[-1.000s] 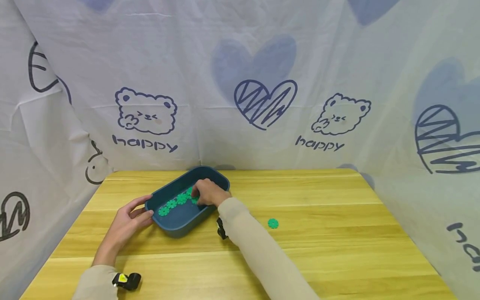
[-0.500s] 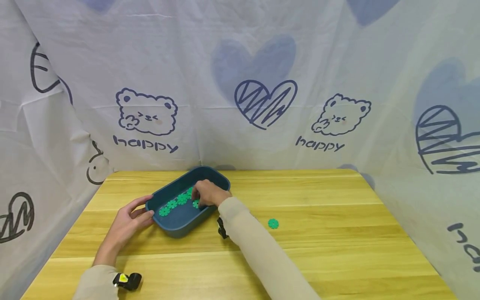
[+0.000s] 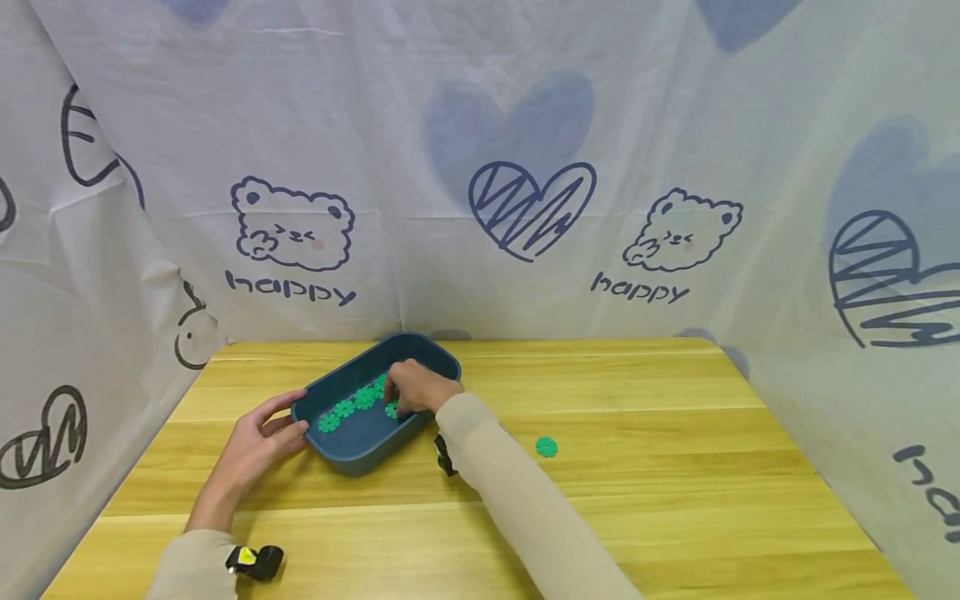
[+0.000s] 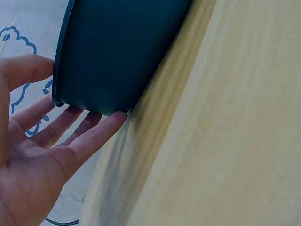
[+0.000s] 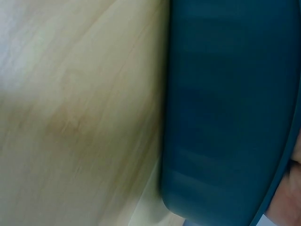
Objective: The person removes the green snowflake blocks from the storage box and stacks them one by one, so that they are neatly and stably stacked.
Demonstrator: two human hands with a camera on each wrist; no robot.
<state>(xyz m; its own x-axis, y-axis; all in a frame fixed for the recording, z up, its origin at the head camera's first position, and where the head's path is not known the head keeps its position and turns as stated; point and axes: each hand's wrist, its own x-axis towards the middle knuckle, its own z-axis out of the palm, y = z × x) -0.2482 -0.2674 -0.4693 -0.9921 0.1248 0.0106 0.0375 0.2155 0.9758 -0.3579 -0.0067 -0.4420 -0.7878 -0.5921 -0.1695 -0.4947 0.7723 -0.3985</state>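
Observation:
On the wooden table stands a dark blue rectangular bin (image 3: pixel 360 458), turned at an angle. Several green notched plastic discs (image 3: pixel 343 408) lie inside it, mostly in a row. My left hand (image 3: pixel 255 442) touches the bin's left end; the left wrist view shows its thumb (image 4: pixel 33 68) at the rim and its fairly straight fingers (image 4: pixel 101 136) against the outside. My right hand (image 3: pixel 420 387) reaches over the near wall into the bin, fingers bent down beside a green disc. Its fingertips are partly hidden, so whether they pinch that disc is unclear. The right wrist view shows mainly the bin's outer wall (image 5: pixel 225 113).
One loose green disc (image 3: pixel 547 447) lies on the table (image 3: pixel 675 500) to the right of the bin. Behind the table hangs a white printed cloth (image 3: pixel 420 275), close to the bin's far corner. More cloth hangs at both sides.
Between one second and half a second ago, the green disc by my right fingertips shifts slightly and shows more. Both hands and the bin stay nearly in place.

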